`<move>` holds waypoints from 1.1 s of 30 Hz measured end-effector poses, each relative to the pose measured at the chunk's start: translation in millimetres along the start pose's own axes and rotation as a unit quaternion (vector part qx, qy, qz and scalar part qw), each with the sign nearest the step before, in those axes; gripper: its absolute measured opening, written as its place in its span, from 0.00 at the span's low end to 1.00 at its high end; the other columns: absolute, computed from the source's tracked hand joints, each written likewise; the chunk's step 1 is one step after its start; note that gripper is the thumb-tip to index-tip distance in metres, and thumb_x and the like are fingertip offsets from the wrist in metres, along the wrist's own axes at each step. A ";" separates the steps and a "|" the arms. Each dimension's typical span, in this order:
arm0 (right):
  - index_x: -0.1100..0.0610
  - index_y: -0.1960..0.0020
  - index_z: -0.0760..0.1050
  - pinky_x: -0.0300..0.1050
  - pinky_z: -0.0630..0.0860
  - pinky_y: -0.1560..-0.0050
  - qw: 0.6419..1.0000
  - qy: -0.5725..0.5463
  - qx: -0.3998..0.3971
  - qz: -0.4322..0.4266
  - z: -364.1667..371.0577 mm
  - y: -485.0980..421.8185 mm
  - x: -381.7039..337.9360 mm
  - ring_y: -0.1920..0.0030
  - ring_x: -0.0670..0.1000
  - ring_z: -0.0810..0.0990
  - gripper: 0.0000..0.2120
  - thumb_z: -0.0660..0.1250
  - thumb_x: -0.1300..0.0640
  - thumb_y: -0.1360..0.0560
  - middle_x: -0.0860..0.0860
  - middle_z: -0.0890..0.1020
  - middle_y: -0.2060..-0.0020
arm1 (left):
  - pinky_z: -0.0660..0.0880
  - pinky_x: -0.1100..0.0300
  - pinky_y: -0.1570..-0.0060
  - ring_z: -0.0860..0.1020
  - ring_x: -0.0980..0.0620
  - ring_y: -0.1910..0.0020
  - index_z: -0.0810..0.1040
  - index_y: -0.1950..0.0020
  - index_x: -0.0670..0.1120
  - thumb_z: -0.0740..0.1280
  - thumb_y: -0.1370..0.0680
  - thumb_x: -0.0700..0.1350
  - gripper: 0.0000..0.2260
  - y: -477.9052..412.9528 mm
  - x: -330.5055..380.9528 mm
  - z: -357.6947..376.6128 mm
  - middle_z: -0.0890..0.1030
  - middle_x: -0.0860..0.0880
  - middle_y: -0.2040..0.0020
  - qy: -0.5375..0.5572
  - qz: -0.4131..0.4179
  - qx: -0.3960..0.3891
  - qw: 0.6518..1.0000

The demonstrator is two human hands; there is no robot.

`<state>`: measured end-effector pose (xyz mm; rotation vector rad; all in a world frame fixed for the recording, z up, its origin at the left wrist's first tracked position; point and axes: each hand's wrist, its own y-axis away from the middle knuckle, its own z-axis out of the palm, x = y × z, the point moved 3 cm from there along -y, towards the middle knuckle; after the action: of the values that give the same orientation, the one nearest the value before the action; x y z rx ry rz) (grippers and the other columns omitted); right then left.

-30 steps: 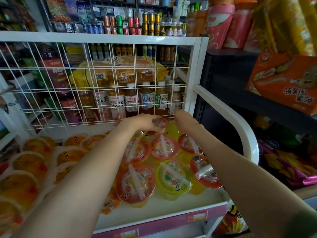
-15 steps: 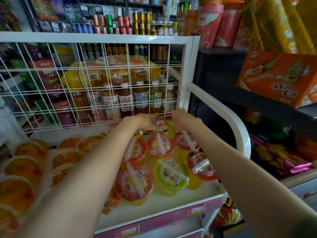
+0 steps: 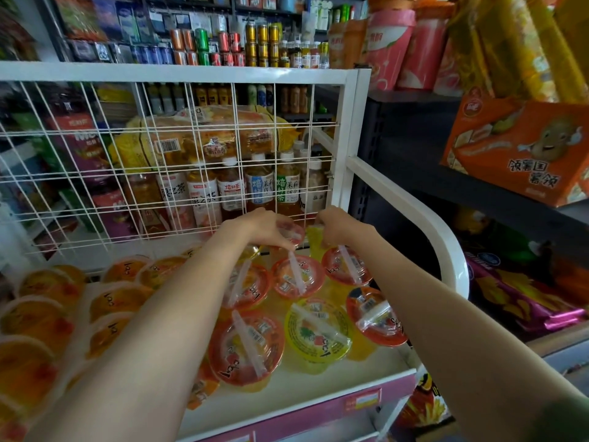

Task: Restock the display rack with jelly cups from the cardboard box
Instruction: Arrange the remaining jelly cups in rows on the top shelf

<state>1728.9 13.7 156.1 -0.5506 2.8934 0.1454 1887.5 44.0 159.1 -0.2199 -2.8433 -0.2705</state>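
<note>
The white display rack (image 3: 353, 129) has a wire-mesh back and a flat shelf holding several jelly cups. Most have red lids, such as the one near the front (image 3: 247, 347); a yellow-lidded cup (image 3: 317, 334) stands beside it. At the back right corner my left hand (image 3: 261, 228) is closed on a red-lidded jelly cup (image 3: 291, 231), tilted near the mesh. My right hand (image 3: 334, 226) grips a yellow jelly cup (image 3: 314, 244) lying on its side next to it. The cardboard box is out of view.
Orange jelly cups in clear packs (image 3: 41, 317) fill the shelf's left side. Tea bottles (image 3: 261, 186) stand behind the mesh. A curved white side rail (image 3: 443, 247) bounds the right. An orange snack carton (image 3: 522, 151) sits on a dark shelf at right, snack bags (image 3: 522, 298) below.
Both hands stay at the back right corner, holding the same cups. The view has shifted slightly to the right; the cups on the shelf have not moved.
</note>
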 end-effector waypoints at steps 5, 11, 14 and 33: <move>0.63 0.44 0.74 0.47 0.77 0.55 0.997 0.050 0.050 -0.017 -2.5 0.4 -1.1 0.48 0.57 0.77 0.14 0.66 0.69 0.29 0.57 0.75 0.46 | 0.70 0.58 0.41 0.72 0.47 0.35 0.66 0.27 0.56 0.71 0.32 0.64 0.36 -0.4 -4.3 0.5 0.73 0.48 0.32 0.012 -0.001 -0.007 1.000; 0.61 0.35 0.65 0.53 0.73 0.43 0.987 0.112 0.107 -0.045 -0.4 6.1 -9.3 0.34 0.56 0.64 0.23 0.64 0.68 0.28 0.57 0.66 0.35 | 0.72 0.59 0.46 0.73 0.50 0.40 0.69 0.30 0.57 0.73 0.33 0.63 0.34 2.4 -3.2 0.0 0.74 0.50 0.35 0.042 0.002 0.012 0.999; 0.61 0.31 0.61 0.57 0.70 0.37 0.995 0.084 0.030 -0.048 -2.9 2.4 -11.9 0.31 0.56 0.61 0.33 0.72 0.54 0.30 0.57 0.63 0.32 | 0.70 0.57 0.40 0.71 0.48 0.35 0.66 0.27 0.56 0.72 0.31 0.61 0.34 4.0 -5.6 1.7 0.72 0.48 0.32 0.059 -0.009 0.001 0.998; 0.54 0.25 0.52 0.55 0.70 0.39 0.997 -0.026 0.061 -0.046 -14.8 53.6 -33.4 0.32 0.58 0.67 0.35 0.67 0.52 0.25 0.56 0.59 0.27 | 0.60 0.48 0.30 0.59 0.43 0.26 0.59 0.24 0.55 0.61 0.22 0.59 0.28 66.1 -9.9 -11.6 0.57 0.45 0.23 -0.041 -0.039 0.085 0.995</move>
<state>1736.9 73.2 180.7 -0.6462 2.7971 -0.0286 1911.5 104.6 178.0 -0.0877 -2.9401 -0.0355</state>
